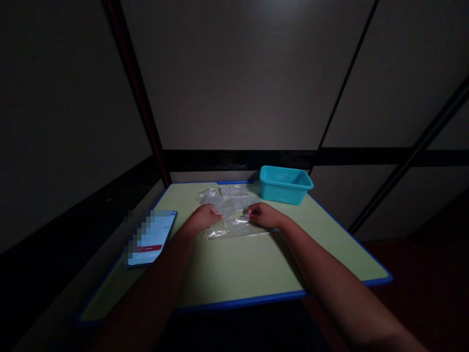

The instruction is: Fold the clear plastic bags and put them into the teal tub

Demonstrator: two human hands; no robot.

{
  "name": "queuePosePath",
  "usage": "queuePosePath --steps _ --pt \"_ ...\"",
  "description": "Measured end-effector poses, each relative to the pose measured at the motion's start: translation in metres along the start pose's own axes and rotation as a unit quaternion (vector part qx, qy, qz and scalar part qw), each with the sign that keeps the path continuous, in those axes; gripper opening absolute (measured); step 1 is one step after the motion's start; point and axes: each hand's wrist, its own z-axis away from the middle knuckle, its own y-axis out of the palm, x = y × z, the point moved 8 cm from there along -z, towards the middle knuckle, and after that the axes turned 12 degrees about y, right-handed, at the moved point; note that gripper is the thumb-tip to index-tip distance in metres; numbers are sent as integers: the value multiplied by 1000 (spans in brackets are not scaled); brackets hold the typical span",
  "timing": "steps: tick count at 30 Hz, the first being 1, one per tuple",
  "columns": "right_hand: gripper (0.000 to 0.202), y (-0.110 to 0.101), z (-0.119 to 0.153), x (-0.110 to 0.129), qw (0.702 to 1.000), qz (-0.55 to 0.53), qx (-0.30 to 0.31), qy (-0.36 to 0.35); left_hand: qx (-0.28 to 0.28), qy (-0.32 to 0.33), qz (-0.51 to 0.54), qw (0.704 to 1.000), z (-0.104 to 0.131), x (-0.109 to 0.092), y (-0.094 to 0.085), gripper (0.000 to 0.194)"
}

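Clear plastic bags lie crumpled over the middle of the table. My left hand [206, 216] pinches one clear plastic bag [234, 226] near its upper left part. From the right, my right hand [263, 215] grips the same bag between thumb and fingers, a short gap away from the left hand. Behind the hands, another stretch of clear plastic [232, 190] rests on the table top; whether it is a separate bag is hard to tell.
A turquoise plastic basket [284, 193] stands at the back right of the pale, blue-edged table [242, 274]. A tablet or phone with a lit screen [152, 239] lies at the left edge. Wall panels rise behind.
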Motion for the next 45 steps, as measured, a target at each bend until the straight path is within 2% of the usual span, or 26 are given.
queuePosePath --steps 7,13,19,26,33,39,42,45 --pt "14 2 0 0 1000 9 5 -3 11 -1 41 999 0 0 -2 17" --pt "17 1 1 3 1000 23 -14 -5 33 -2 54 998 0 2 -1 21" --pt "13 -2 -1 5 998 32 -51 -1 46 -12 28 998 4 1 -3 19" --pt "5 -1 -3 3 998 24 -55 2 54 -6 -9 998 1 4 0 16" --pt "10 -3 -1 3 995 56 -81 4 46 8 -51 998 2 -1 -3 14" --pt "27 0 1 4 992 95 -86 11 37 9 -82 996 2 -3 -2 11" --pt "26 -4 3 9 989 98 -113 -11 13 17 -98 995 2 -6 -8 13" --pt "21 -11 5 13 982 109 -151 -20 -90 79 -157 980 5 -25 -24 18"
